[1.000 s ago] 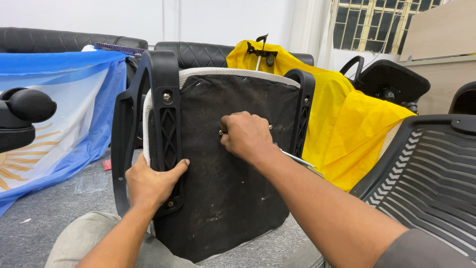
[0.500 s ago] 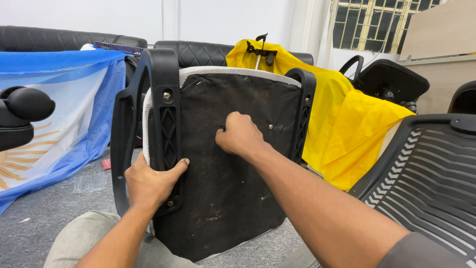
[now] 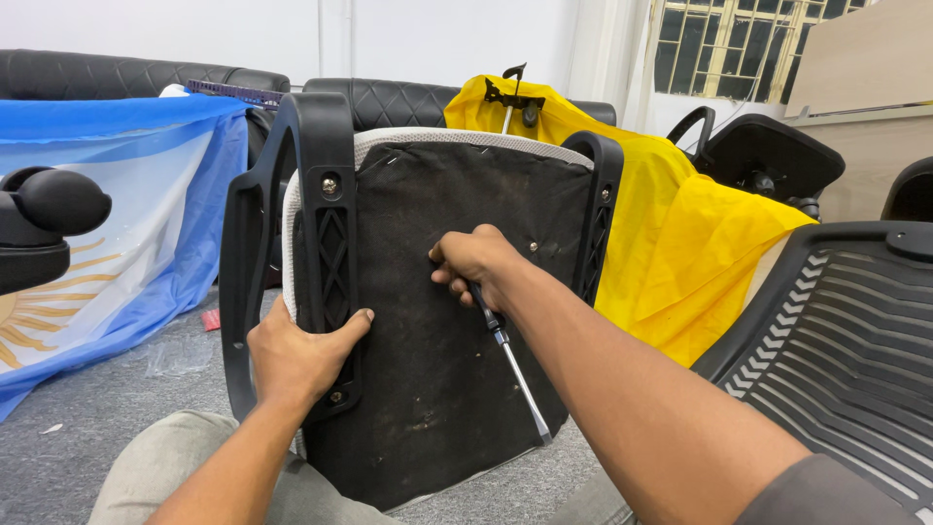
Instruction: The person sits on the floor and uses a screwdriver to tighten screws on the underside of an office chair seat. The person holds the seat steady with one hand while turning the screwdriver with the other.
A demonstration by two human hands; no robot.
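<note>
A chair seat [image 3: 457, 321] stands on edge on the grey floor [image 3: 87, 428] in front of the person, its dark fabric underside facing the camera. The left hand [image 3: 296, 355] grips the black armrest bracket [image 3: 326, 243] on the seat's left side, thumb hooked over its inner edge. The right hand [image 3: 474, 264] is clenched around the handle of a screwdriver [image 3: 510, 355] near the middle of the underside; the metal shaft points down and to the right across the fabric. A second black bracket [image 3: 595, 219] runs along the seat's right edge. Far left hangs a blue and white flag [image 3: 126, 204]; a yellow cloth [image 3: 680, 243] lies behind to the right, and a black mesh chair back [image 3: 846, 340] sits near right.
</note>
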